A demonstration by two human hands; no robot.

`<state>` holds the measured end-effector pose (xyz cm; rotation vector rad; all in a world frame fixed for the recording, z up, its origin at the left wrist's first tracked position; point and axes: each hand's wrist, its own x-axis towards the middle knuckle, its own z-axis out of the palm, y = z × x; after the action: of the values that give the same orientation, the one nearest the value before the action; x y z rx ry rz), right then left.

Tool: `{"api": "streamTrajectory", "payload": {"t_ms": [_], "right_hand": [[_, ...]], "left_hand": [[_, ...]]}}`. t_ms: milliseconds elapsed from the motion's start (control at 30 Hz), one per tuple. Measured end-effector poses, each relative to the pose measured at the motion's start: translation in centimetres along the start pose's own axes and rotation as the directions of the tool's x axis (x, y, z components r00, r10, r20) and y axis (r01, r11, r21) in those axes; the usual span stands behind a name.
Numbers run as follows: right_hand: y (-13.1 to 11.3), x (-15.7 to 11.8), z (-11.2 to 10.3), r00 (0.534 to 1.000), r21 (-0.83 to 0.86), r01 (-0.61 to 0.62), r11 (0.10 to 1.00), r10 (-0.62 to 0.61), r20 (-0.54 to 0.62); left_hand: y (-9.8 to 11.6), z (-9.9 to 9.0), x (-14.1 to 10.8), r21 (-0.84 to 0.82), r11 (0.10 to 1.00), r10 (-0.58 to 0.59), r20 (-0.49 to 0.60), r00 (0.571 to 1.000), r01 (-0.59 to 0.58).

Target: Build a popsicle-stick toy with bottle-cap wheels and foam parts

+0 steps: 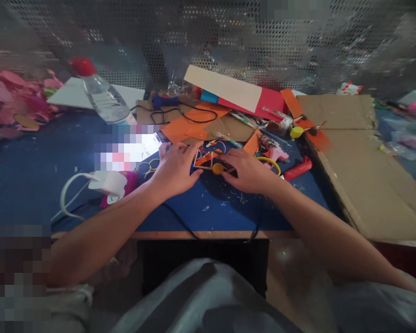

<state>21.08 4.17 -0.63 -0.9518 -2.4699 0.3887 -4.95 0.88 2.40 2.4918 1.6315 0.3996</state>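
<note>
A small craft frame of thin wooden sticks (204, 167), with orange paper and a yellow disc (217, 169) on it, is between my hands, low over the blue tabletop. My left hand (176, 169) grips its left side, with the thumb in front and the index finger behind. On the right, my right hand (247, 170) pinches the frame beside the disc. My fingers hide part of both ends. A yellow ring (272, 163) and a red-handled tool (298, 169) lie just right of my right hand. Left of my left hand is a lit phone (149, 147).
A clear bottle with a red cap (83, 67) stands back left. A white charger (108, 182) with cables is at left. Behind lie orange paper (183, 122), a blue glue gun (164, 101) and a cream-and-red sheet (225, 88). Cardboard (370, 175) borders the right.
</note>
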Motion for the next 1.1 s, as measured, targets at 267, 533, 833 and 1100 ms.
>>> {"api": "streamTrajectory", "payload": {"t_ms": [267,533,833,1100], "right_hand": [[-0.6,-0.2,0.3,0.995,-0.092,0.098,0.991,-0.099,-0.015],[-1.5,-0.8,-0.1,0.988,-0.073,0.153,0.985,-0.15,0.04],[-1.3,-0.7,-1.2,0.988,0.163,0.141,0.976,-0.148,0.033],[-1.3,-0.7,-1.0,0.984,0.251,0.011,0.968,0.035,-0.176]], "left_hand": [[-0.3,0.3,-1.1,-0.027,0.999,0.025,-0.009,1.0,-0.026],[-0.4,-0.6,-1.5,-0.131,0.991,-0.035,-0.065,0.997,0.026],[-0.4,-1.2,-1.4,-0.115,0.993,-0.012,0.075,0.997,0.021],[0.1,-1.4,-1.6,-0.21,0.978,0.01,0.052,0.999,0.001]]}}
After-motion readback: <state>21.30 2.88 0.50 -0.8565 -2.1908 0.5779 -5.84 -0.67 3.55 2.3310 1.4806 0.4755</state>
